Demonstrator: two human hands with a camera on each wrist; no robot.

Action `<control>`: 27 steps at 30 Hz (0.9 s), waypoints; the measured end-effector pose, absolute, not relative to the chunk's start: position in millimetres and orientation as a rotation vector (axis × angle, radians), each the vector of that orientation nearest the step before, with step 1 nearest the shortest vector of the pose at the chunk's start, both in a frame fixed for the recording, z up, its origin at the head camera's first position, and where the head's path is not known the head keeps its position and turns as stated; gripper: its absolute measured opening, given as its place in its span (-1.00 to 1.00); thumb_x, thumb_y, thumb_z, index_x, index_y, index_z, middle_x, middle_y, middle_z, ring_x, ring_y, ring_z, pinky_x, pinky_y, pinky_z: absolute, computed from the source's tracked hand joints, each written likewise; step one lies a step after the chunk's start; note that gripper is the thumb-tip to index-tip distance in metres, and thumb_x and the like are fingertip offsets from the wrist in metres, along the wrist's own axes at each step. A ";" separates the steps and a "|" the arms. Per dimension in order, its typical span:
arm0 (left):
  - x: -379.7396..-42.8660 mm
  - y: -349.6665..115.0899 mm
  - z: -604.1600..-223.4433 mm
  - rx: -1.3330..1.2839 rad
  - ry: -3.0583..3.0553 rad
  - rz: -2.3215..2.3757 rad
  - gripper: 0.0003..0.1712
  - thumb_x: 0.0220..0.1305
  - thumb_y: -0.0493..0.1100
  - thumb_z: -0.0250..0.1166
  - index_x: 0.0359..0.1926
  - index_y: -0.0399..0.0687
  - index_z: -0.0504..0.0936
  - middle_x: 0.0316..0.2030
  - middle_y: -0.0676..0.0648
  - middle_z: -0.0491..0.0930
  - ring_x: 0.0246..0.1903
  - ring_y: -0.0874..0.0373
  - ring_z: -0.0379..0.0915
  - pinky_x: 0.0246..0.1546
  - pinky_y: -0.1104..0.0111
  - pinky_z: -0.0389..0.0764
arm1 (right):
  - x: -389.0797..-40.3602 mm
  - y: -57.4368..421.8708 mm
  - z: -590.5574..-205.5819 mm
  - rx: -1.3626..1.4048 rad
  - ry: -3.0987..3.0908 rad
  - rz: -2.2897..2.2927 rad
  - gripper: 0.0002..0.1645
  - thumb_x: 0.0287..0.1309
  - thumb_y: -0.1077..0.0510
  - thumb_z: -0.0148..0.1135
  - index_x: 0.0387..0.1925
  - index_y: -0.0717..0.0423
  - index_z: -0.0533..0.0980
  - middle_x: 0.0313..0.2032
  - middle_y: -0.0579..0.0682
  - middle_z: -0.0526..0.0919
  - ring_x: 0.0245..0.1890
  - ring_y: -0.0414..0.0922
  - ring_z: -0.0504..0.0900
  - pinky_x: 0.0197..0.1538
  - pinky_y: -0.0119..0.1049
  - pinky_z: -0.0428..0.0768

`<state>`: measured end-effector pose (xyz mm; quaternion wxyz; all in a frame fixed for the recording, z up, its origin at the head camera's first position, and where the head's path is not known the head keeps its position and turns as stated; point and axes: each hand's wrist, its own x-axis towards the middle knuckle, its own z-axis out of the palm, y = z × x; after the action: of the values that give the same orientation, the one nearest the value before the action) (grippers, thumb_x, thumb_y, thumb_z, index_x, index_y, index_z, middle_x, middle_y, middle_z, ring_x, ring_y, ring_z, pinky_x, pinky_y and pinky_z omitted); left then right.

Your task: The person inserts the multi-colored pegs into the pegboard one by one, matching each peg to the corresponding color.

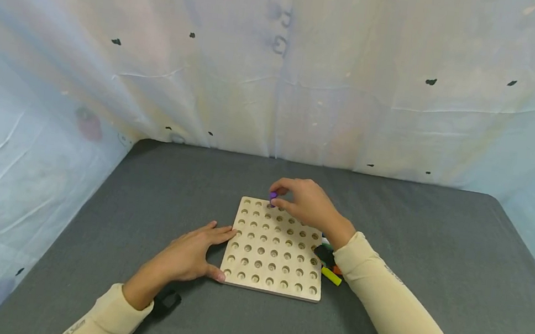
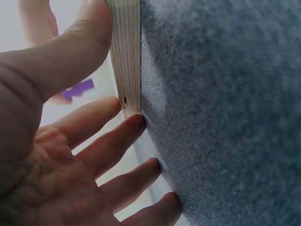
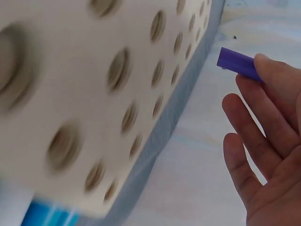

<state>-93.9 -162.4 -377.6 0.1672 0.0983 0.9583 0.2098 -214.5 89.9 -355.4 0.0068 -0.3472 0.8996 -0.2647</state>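
A square wooden board (image 1: 267,251) with rows of round holes lies flat on the grey cloth. My right hand (image 1: 310,201) is over the board's far edge, pinching a purple peg (image 1: 273,196) between thumb and fingertips. In the right wrist view the purple peg (image 3: 239,63) sticks out past the thumb, apart from the board's holes. At the board's left side, my left hand (image 1: 192,251) is spread, thumb by the near corner and fingertips against the edge. The left wrist view shows the left hand's fingers (image 2: 113,141) nearly straight along the layered wooden edge.
Right of the board lie a yellow peg (image 1: 331,276) and other coloured pieces, partly hidden under the right forearm. A blue piece (image 3: 44,214) shows beside the board. A black object (image 1: 168,301) is by the left wrist. Pale sheeting (image 1: 278,79) hangs behind the table.
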 end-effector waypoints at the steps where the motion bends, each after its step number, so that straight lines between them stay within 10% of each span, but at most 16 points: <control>1: -93.9 -162.8 -377.8 0.279 2.730 0.594 0.13 -0.21 0.10 0.63 0.46 0.27 0.34 0.48 0.10 0.27 0.53 -0.12 0.03 0.22 -0.39 0.25 | -215.9 84.5 -355.7 -1.084 2.801 -0.833 -0.68 0.26 0.05 0.34 0.03 0.03 0.64 -0.15 -0.10 0.77 -0.17 -0.12 0.72 -0.06 -0.12 0.63; 27: -89.9 -167.8 -379.2 0.312 2.686 0.607 0.13 -0.08 0.13 0.54 0.52 0.34 0.17 0.53 0.17 0.10 0.56 -0.15 -0.12 0.22 -0.46 0.15 | -224.2 26.5 -372.8 -0.905 2.747 -0.809 -0.76 0.30 0.05 0.31 -0.02 -0.06 0.65 -0.16 -0.12 0.77 -0.29 -0.26 0.69 -0.20 -0.32 0.62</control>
<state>-89.9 -167.8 -379.2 0.1841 0.1107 0.9526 0.2154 -224.2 26.5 -372.8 0.0689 -0.3007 0.9125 -0.2686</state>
